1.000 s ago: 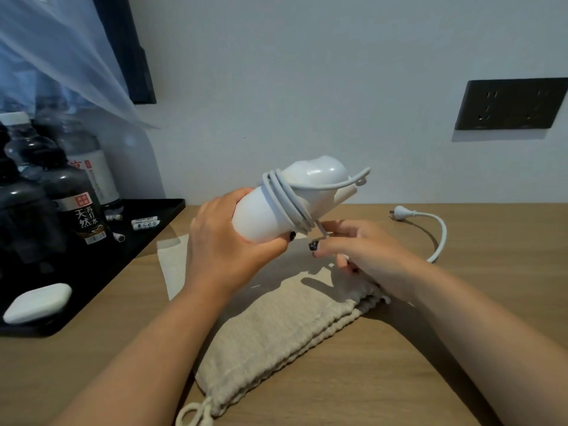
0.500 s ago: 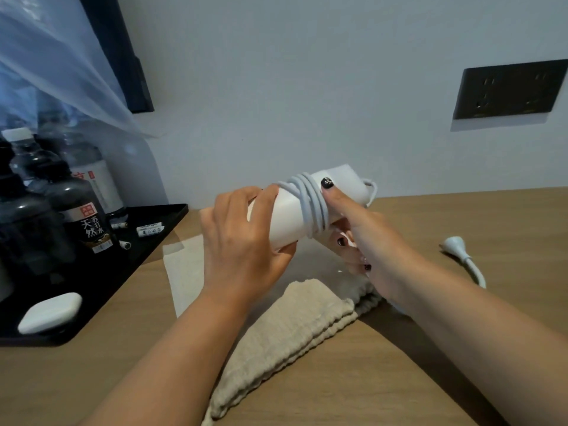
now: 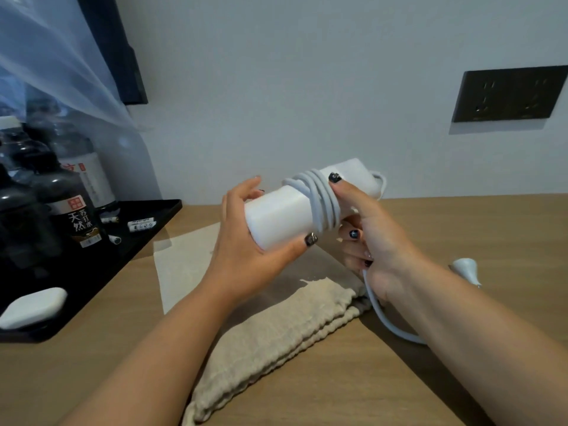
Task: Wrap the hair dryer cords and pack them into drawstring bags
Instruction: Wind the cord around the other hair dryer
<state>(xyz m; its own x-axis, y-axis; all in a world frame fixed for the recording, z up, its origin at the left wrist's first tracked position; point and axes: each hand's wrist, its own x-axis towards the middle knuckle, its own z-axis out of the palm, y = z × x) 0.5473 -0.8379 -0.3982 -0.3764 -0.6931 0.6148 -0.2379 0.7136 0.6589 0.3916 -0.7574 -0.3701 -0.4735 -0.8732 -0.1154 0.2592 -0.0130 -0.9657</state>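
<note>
Black tray [image 3: 147, 238] sits left; left hand [image 3: 246, 256] cups the white hair dryer [image 3: 276, 216] above the drawstring bag [image 3: 276, 330] — right hand [image 3: 378, 241] now pins the coils, fingers curled around the cord [image 3: 322, 204]. Plug [image 3: 465, 269] has drawn closer — wrapping nearly finished.

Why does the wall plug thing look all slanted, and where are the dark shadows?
Head view: the wide lens bends the edges, so the socket panel tilts; soft shadows lie under it, and on the table and drawstring bag below the hair dryer.
</note>
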